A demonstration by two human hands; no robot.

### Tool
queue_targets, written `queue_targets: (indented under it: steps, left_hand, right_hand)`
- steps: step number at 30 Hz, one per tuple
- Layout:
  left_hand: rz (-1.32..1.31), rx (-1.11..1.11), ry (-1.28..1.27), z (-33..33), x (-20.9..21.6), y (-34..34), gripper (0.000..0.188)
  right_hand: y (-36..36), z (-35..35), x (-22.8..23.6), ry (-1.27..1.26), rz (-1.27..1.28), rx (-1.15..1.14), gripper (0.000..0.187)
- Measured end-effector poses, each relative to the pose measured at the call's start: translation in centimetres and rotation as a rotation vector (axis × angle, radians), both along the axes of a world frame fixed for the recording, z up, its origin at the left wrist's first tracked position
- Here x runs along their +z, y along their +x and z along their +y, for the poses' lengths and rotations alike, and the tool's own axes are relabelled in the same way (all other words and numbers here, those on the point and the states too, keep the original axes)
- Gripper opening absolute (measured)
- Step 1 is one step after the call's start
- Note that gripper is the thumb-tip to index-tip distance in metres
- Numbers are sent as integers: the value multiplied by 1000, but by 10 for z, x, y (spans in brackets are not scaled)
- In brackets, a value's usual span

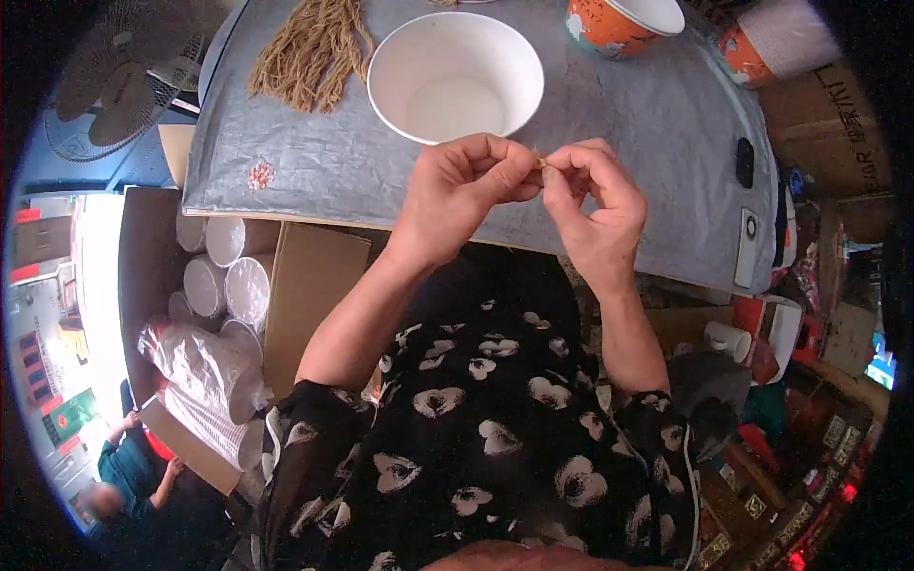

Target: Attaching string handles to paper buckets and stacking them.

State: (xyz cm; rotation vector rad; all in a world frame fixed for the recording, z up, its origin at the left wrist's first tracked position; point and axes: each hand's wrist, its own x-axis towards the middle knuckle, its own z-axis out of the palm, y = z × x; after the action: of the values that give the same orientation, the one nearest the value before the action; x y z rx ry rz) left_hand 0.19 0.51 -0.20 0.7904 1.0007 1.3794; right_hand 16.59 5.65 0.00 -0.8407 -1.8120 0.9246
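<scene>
My left hand point(457, 195) and my right hand point(600, 205) meet fingertip to fingertip just this side of a white bowl point(519, 57). Thumb and forefinger are pinched together on each hand. Between the tips shows a tiny brownish bit point(542, 162), too small to name. The bowl looks empty and stands upright on the grey-covered table point(314, 181). Left of the bowl lies a bundle of brown twisted cords point(319, 57). A small patch of red and white bits point(261, 175) lies near the table's left front.
An orange patterned paper tub point(609, 33) and a stack of tubs point(785, 43) stand at the far right. A black object point(745, 162) lies by the right edge. Wrapped white tubs fill a cardboard box point(314, 276) at left. A fan point(119, 86) and another person point(124, 476) are beyond.
</scene>
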Motion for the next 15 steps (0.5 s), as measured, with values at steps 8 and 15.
queue_targets:
  steps: [8,15]
  left_hand:
    - [4,26,0,1,-4,1,21]
    - [71,4,30,-1,-1,1,19]
  right_hand:
    - [1,-2,3,93,-45,-23,15]
    - [-1,2,4,83,-82,-26,13]
